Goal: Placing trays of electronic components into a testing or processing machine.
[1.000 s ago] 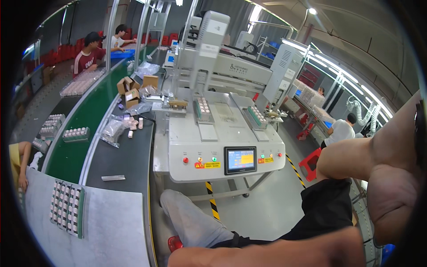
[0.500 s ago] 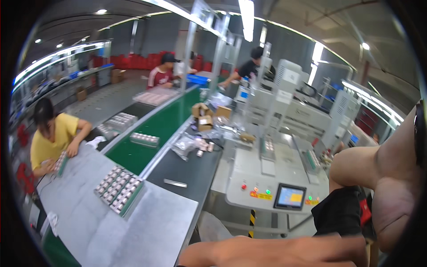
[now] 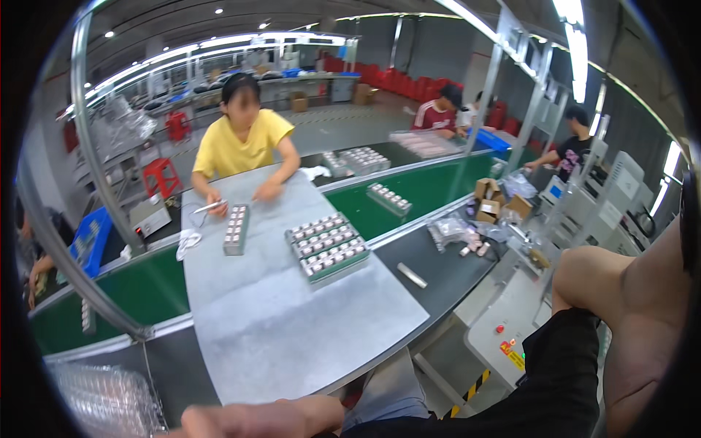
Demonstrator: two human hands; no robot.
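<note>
My left hand is low at the lower edge, smeared by motion and partly cut off. Its fingers cannot be made out, and I see nothing in it. Close by on its left lies a stack of clear plastic trays. Beyond it stretches a grey sheet-topped table, bearing a block of several strips of small pale pieces in grey-green holders. My right arm is bent and raised at the right edge; its hand is out of the picture.
Across the table a person in yellow holds a white pen-like tool beside a single strip. A green conveyor runs behind. A metal bar, cardboard boxes and a machine are to the right. Metal posts rise left.
The view has swung left, bringing the whole table and clear trays in. My left hand now appears farther left. The person across has let go of the strip, which stands on the table.
</note>
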